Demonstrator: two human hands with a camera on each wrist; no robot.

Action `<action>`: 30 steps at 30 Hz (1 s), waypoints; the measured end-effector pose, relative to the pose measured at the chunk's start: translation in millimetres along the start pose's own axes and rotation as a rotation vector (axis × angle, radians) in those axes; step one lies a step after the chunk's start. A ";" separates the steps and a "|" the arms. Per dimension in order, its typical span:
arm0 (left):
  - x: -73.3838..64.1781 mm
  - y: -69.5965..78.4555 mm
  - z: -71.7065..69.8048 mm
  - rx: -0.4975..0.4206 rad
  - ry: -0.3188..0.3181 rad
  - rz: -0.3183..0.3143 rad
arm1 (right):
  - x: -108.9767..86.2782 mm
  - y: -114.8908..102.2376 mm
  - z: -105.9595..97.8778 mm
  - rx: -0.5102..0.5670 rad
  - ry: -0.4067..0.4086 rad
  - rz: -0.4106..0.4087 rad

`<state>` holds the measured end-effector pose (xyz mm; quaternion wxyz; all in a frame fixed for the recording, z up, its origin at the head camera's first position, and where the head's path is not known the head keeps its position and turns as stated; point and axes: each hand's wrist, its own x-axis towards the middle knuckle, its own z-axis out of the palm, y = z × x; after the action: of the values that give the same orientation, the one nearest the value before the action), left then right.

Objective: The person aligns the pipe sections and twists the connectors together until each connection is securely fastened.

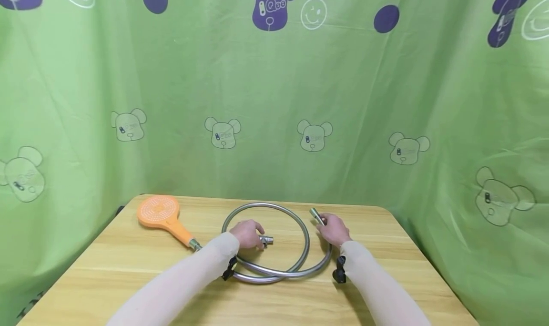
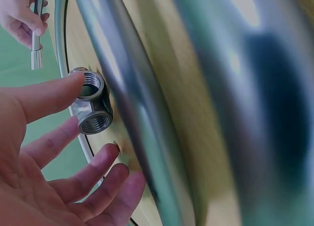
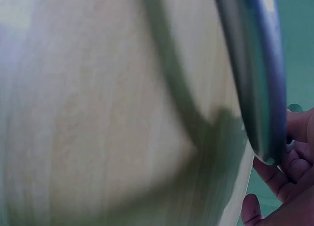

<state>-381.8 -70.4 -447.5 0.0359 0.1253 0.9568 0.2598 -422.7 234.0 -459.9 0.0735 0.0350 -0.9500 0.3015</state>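
Left hand [image 1: 248, 234] is reaching inside the hose's loop, thumb and index finger meeting the metal tee fitting [image 2: 88, 107]; can't tell if they're actually pinching it, and the other fingers are hanging spread apart. Right hand [image 1: 333, 229] is pinching near one end of the silver hose [image 1: 308, 242]. Orange shower head [image 1: 158, 210] is lying off left on the wooden table [image 1: 128, 259].

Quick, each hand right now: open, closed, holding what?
Left hand: at the metal fitting; whether it pinches it cannot be told.
Right hand: closed, holding the hose end.
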 end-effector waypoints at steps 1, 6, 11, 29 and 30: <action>-0.4 0.8 -0.7 -0.001 -0.002 0.000 | 0.6 -0.1 0.4 0.002 0.003 0.007; 0.0 2.6 -1.3 0.009 -0.007 -0.009 | 2.9 -1.3 2.6 0.030 0.030 0.021; 3.3 1.4 0.9 0.011 -0.007 -0.015 | 4.2 -3.9 3.7 0.079 0.040 0.032; 5.8 3.2 3.1 0.038 -0.014 0.002 | 7.0 -12.2 -5.0 0.148 0.050 0.082; 6.1 3.3 3.6 0.037 -0.014 0.001 | 6.9 -11.7 -5.2 0.150 0.053 0.085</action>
<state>-386.5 -64.3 -449.0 0.0400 0.1282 0.9611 0.2414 -427.5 227.2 -447.9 0.0827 -0.0079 -0.9231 0.3756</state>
